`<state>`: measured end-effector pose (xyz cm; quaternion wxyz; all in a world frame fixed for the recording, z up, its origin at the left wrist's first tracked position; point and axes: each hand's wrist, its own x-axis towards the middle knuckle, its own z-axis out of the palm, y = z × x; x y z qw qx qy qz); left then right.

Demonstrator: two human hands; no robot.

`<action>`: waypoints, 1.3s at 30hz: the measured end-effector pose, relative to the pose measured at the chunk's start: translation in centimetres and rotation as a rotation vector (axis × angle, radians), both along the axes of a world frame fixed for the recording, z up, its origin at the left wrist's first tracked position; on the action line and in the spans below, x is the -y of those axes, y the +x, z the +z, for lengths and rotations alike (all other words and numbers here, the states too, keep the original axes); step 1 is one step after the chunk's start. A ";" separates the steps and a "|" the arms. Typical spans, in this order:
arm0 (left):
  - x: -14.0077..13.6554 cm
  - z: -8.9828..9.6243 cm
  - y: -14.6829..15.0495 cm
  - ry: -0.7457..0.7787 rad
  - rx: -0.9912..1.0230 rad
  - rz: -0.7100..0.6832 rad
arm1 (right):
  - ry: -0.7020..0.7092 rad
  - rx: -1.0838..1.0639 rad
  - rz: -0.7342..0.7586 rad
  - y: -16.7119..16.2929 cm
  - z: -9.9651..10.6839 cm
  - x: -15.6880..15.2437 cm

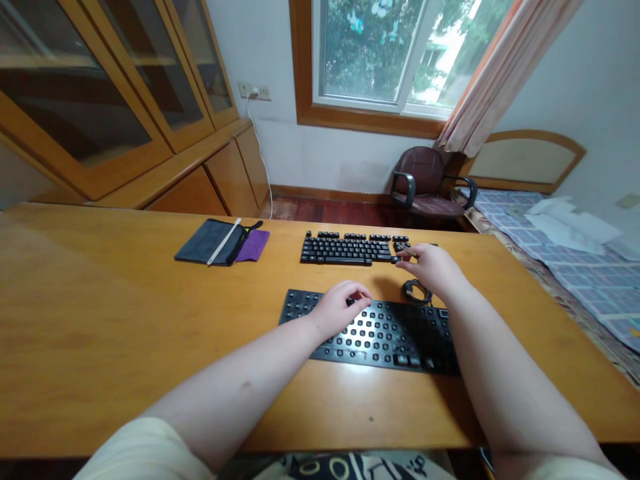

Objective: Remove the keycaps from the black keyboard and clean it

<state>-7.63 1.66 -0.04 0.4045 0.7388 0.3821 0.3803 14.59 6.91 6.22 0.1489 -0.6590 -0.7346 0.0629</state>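
Note:
A black keyboard base [367, 333] lies before me, most of its key posts bare and a few keycaps [407, 361] fitted along the near edge at the right. My left hand [343, 307] rests over its upper middle, with thumb and fingers curled together; what they hold, if anything, is hidden. Beyond the base, loose black keycaps [345, 249] are laid out in keyboard order. At the right end of these rows my right hand [427, 265] pinches a keycap [395, 259] between thumb and fingertips.
A coiled black cable [416, 291] sits behind the base, under my right wrist. Farther left on the wooden desk [125, 333] lie a dark grey pouch [207, 241], a white flat stick [224, 243] and a purple cloth [253, 245]. A chair [425, 180] stands past the far edge.

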 end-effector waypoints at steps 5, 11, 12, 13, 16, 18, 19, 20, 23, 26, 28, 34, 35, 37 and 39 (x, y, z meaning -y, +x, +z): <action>0.2 0.4 -0.1 0.037 -0.086 -0.066 | -0.294 0.125 -0.036 -1.5 -3.2 -3.0; 0.2 0.5 -0.2 0.051 -0.136 -0.122 | -0.273 0.106 -0.008 -1.5 -6.2 -3.2; 0.2 0.4 -0.2 0.052 -0.138 -0.124 | -0.273 0.105 -0.009 -1.4 -6.4 -3.2; 0.2 0.4 -0.2 0.051 -0.140 -0.125 | -0.273 0.104 -0.013 -1.3 -6.5 -3.3; 0.2 0.4 -0.2 0.048 -0.145 -0.124 | -0.261 0.083 -0.013 -1.2 -6.6 -3.3; 0.1 0.3 -0.2 0.047 -0.145 -0.130 | -0.235 0.058 -0.002 -1.2 -6.5 -3.2; 0.1 0.3 -0.2 0.048 -0.145 -0.133 | -0.217 0.048 0.007 -1.2 -6.5 -3.1; 0.1 0.3 -0.2 0.049 -0.145 -0.137 | -0.198 0.040 0.018 -1.3 -6.5 -3.1; 0.1 0.2 -0.2 0.051 -0.147 -0.139 | -0.167 0.044 0.039 -1.3 -6.5 -3.0; 0.1 0.2 -0.2 0.052 -0.150 -0.136 | -0.154 0.078 0.047 -1.4 -6.6 -3.0; 0.1 0.1 -0.2 0.052 -0.148 -0.132 | -0.129 0.119 0.059 -1.5 -6.6 -3.0; 0.1 0.1 -0.1 0.052 -0.147 -0.128 | -0.086 0.156 0.091 -1.3 -6.5 -3.0; 0.1 0.1 -0.1 0.054 -0.146 -0.128 | -0.077 0.145 0.086 -1.3 -6.5 -3.0; 0.1 0.0 -0.1 0.058 -0.148 -0.128 | -0.062 0.119 0.071 -1.2 -6.5 -3.0; 0.1 0.0 -0.1 0.061 -0.152 -0.127 | -0.061 0.101 0.055 -1.2 -6.6 -3.1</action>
